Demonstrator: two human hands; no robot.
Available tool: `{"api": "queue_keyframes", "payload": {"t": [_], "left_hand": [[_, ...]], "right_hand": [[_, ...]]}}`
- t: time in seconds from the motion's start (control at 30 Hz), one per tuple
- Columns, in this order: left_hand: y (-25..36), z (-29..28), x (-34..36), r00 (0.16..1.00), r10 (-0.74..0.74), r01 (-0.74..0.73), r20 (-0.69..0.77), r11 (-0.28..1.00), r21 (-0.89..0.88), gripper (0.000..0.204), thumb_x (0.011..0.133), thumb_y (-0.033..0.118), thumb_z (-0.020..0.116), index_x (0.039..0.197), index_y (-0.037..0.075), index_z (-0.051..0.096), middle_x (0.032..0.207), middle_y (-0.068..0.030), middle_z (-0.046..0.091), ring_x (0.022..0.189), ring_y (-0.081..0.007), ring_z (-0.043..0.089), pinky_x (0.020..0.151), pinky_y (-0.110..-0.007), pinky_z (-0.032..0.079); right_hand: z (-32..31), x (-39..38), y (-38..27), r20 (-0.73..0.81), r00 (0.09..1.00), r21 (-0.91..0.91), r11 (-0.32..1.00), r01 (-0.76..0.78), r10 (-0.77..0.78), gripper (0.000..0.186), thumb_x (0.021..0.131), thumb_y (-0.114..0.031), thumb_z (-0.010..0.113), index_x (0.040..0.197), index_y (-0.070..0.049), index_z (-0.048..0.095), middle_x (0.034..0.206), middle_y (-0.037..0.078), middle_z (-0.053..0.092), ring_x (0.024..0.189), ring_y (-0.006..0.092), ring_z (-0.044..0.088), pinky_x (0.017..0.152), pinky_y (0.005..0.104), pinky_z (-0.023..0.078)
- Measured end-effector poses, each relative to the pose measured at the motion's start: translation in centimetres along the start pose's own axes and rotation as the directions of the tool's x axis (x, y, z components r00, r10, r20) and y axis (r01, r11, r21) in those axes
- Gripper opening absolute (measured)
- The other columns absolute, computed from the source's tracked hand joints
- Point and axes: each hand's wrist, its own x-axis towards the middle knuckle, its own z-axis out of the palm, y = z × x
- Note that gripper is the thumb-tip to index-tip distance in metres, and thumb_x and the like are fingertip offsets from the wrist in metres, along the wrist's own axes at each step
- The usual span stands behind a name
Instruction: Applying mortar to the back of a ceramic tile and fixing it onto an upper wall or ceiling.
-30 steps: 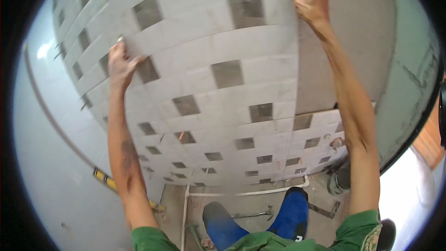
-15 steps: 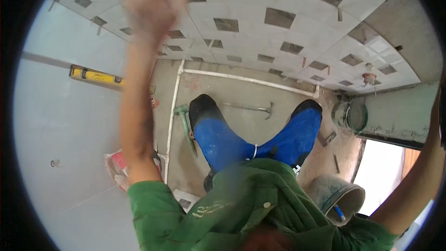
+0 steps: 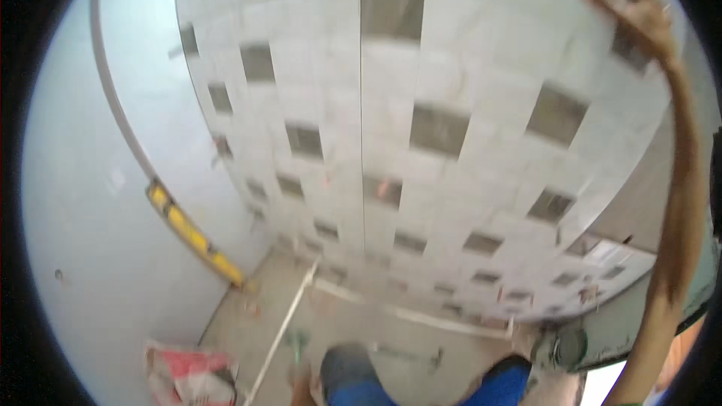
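At the upper right my right hand (image 3: 639,19) is raised against the white tiled wall (image 3: 481,53), its fingers spread and holding nothing. The wall is patterned with dark square patches. Down at the lower edge, my left hand (image 3: 302,389) is at the handle of a green hammer-like tool (image 3: 296,340) on the floor. That hand is blurred and partly cut off, so whether its fingers wrap the handle is unclear. A claw hammer (image 3: 410,353) lies on the floor between my blue-covered knees.
A yellow spirit level (image 3: 192,234) rests against the pale left wall (image 3: 98,218). White pipe (image 3: 282,331) runs along the floor. A red and white bag (image 3: 192,376) stands at lower left. At the right is a round container (image 3: 568,347).
My view has tilted up toward the tiled wall. My left hand has dropped from the wall to the green tool. My right hand has come into view, up against the tiles.
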Motion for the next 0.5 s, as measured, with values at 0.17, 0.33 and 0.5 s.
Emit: {"api": "queue_keyframes", "payload": {"t": [0.17,0.33,0.5], "left_hand": [[1.7,-1.5,-0.5,0.998,-0.066,0.066,-0.013,0.997,-0.05,0.045,0.08,0.029,0.063,0.115,0.002,0.053,0.105,-0.0235,0.058,0.105,-0.0393,0.053,0.089,-0.046,0.042],[1.5,-3.2,-2.5,0.994,-0.102,0.097,-0.048,0.991,-0.09,0.049,0.08,0.03,0.062,0.119,0.002,0.051,0.108,-0.0244,0.057,0.106,-0.039,0.054,0.09,-0.046,0.042],[2.0,-4.0,-4.1,0.987,-0.145,0.137,-0.071,0.985,-0.107,0.053,0.081,0.032,0.062,0.122,0.002,0.048,0.11,-0.0252,0.057,0.107,-0.0387,0.054,0.09,-0.045,0.043]], "right_hand": [[0.0,0.8,-2.3,-0.016,0.983,-0.065,0.981,-0.185,0.184,0.077,0.076,-0.076,0.044,0.142,-0.039,0.031,0.153,0.005,0.017,0.14,0.0308,0.015,0.107,0.0663,0.011],[0.4,4.1,-6.1,-0.086,0.947,-0.11,0.942,-0.317,0.309,0.079,0.079,-0.077,0.037,0.145,-0.038,0.021,0.155,0.0,0.01,0.142,0.0274,0.01,0.104,0.0703,0.01],[0.2,6.3,-8.0,-0.002,0.959,-0.019,0.959,-0.284,0.284,0.076,0.077,-0.077,0.039,0.143,-0.043,0.023,0.155,-0.005,0.01,0.142,0.0263,0.007,0.104,0.0714,0.01]]}}
